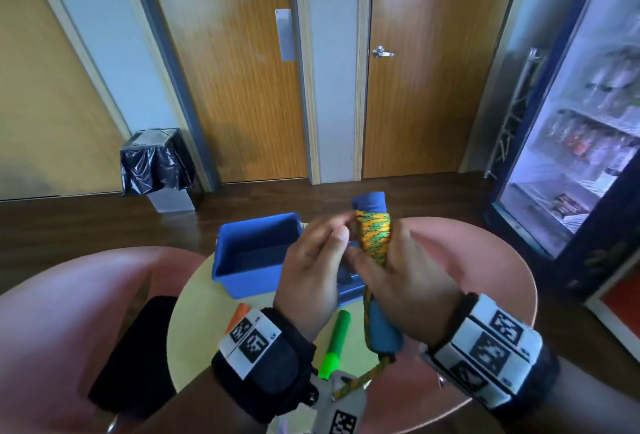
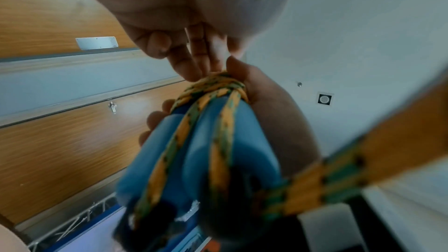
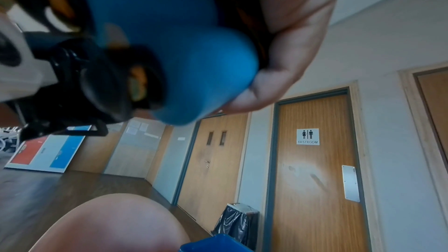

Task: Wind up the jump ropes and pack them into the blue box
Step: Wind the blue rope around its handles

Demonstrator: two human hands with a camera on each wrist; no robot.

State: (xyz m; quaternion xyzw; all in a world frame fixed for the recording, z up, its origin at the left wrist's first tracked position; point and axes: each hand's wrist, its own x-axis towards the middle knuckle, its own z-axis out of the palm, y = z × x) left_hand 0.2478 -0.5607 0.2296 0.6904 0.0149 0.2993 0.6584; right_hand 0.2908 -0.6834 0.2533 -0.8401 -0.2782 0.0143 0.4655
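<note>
While I hold both hands raised above the round table, the readings from the views are as follows.

Landmark: blue box [image 1: 256, 253], open-topped, standing on the far part of the table.
Table: round yellow table [image 1: 194, 312], its bare top showing on the near side of the blue box.
Right hand: my right hand [image 1: 398, 274] is wrapped round the jump rope [image 1: 374, 236], held upright just right of and above the blue box; the grip is firm on the two blue foam handles [image 2: 218, 150], which lie side by side.
Rope state: orange-and-green cord is coiled tightly round the upper part of the handles; two strands run down along them and a loose tail hangs toward me.
Left hand: my left hand [image 1: 311, 260] has its fingertips [image 2: 194, 68] brought narrowly together at the top of the coil, touching the cord; I cannot tell whether they actually pinch it.
Other items: a green handle [image 1: 336, 340] and an orange piece [image 1: 239, 312] lie on the table nearer to me than the blue box.
Seating: pink chairs [image 1: 86, 295] stand left and right of the blue box.
Room: dark wood floor; wooden doors behind the blue box, one marked RESTROOM [image 3: 308, 136]; a bin with a black liner [image 1: 156, 167] far left of the box; a lit glass-door cooler [image 1: 581, 143] far right.
</note>
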